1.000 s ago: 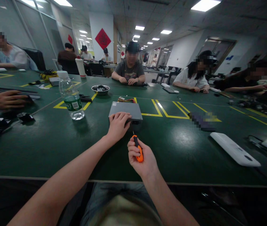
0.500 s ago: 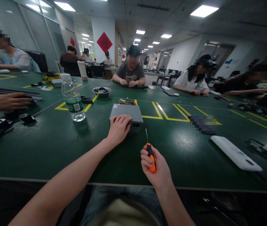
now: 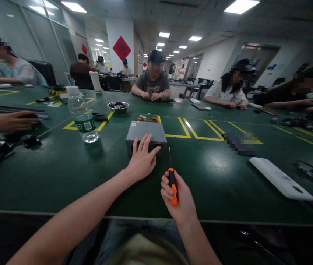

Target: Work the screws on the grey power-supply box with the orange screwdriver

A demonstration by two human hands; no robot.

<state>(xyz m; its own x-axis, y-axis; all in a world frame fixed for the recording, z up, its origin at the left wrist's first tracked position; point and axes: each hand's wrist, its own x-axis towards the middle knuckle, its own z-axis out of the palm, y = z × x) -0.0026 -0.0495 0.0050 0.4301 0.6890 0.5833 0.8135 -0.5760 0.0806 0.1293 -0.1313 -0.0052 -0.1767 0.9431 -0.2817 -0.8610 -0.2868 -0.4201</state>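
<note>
The green bench [image 3: 62, 162] carries everything here, marked with yellow tape lines [image 3: 197, 132]. Near its middle lies a flat grey metal box [image 3: 145, 131], with coloured wires [image 3: 148, 118] coming out at its far side. The left hand [image 3: 142, 160] rests on the near edge of this box, its fingers [image 3: 145, 141] spread apart and pressing flat on the top, not closed around anything. The right hand [image 3: 180, 197] is nearer to the person, just beside the box, and its fingers are clamped on the orange handle of a screwdriver [image 3: 172, 180], whose thin shaft points up and away toward the box's near face. To work well, the left hand should keep the box from sliding while the tip is set squarely in a screw; which screw is meant cannot be seen from here, since the near face is dark.

To the left stands a water bottle [image 3: 81, 114], behind it a small metal bowl [image 3: 118, 106], and to the right a white cover [image 3: 280, 178]. Other people sit around the bench in a long office room with ceiling lights [image 3: 241, 5].
</note>
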